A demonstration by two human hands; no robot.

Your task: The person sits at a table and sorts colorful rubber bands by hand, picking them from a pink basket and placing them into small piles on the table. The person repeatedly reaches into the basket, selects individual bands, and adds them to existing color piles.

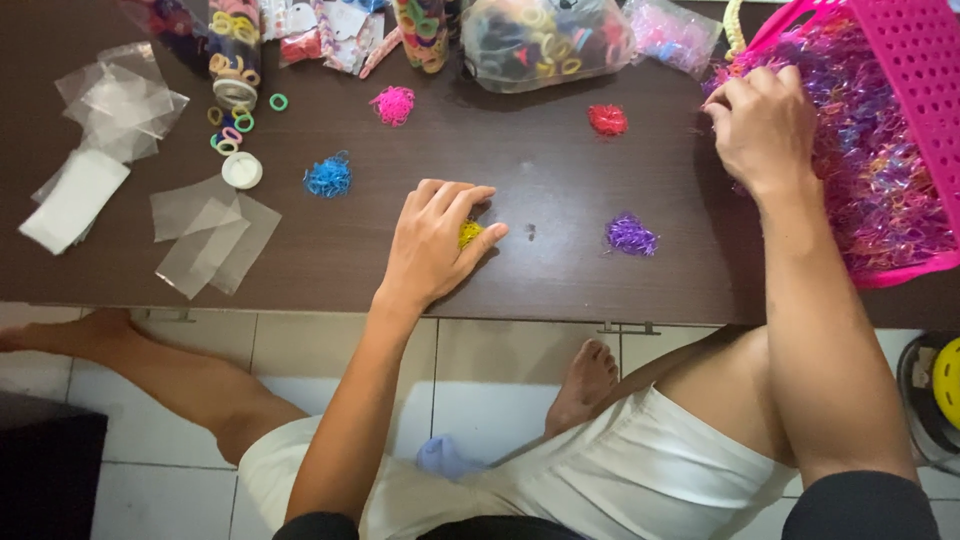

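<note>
My left hand (432,242) rests on the dark brown table (540,180), fingers curled over a small yellow pile of tiny rubber bands (469,233). My right hand (764,125) reaches into a pink plastic basket (912,60) at the right, its fingers closed among the mixed coloured rubber bands (872,170) that fill it. Small sorted piles lie on the table: blue (328,177), pink (394,104), red (607,120) and purple (630,236).
Clear plastic bags (120,100) and flat sachets (210,235) lie at the left. A tipped jar of hair rings (234,55) with its white lid (242,170) sits near them. Bagged hair ties (540,40) line the far edge. My legs are below the table's near edge.
</note>
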